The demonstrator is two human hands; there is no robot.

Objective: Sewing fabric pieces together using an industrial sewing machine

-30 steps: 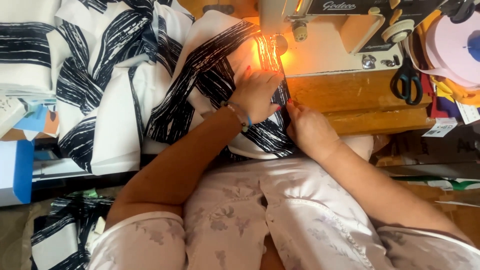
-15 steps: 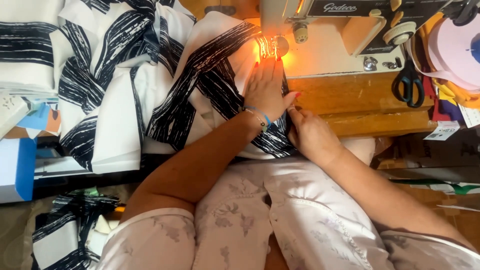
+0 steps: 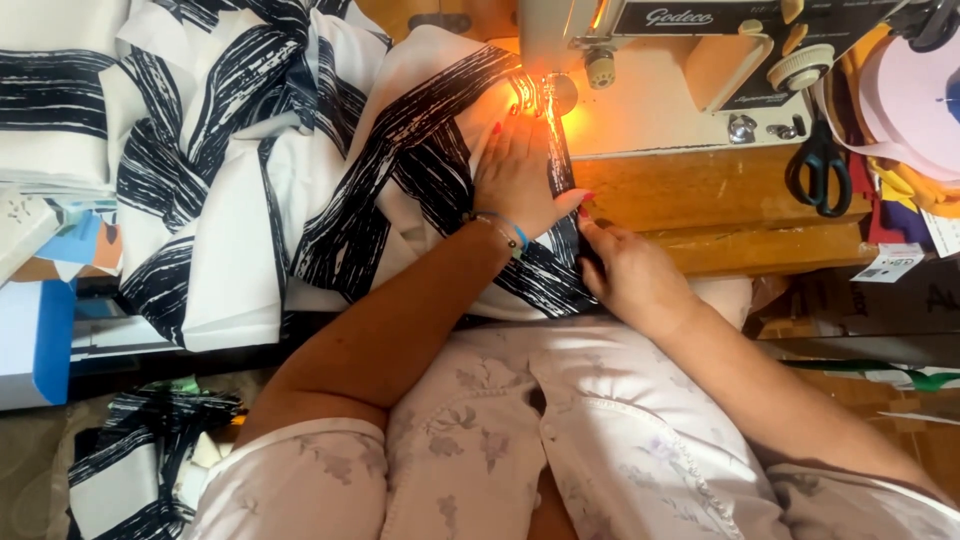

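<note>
A white fabric with black brush-stroke stripes (image 3: 300,200) lies over the wooden sewing table (image 3: 720,195) and runs under the lit needle area of a cream sewing machine (image 3: 680,90). My left hand (image 3: 520,170) lies flat on the fabric, fingers spread and pointing at the needle. My right hand (image 3: 625,270) pinches the fabric's folded edge near the table's front, just below the left thumb. A bracelet sits on my left wrist.
Black-handled scissors (image 3: 820,165) lie on the table to the right of the machine. Coloured fabric pieces and a pink cone (image 3: 915,110) sit at far right. More striped fabric (image 3: 130,470) is on the floor at lower left, beside a blue and white box (image 3: 35,340).
My left hand has slid forward along the fabric toward the needle, fingers now flat and spread. The right hand stayed at the fabric's edge near the table front.
</note>
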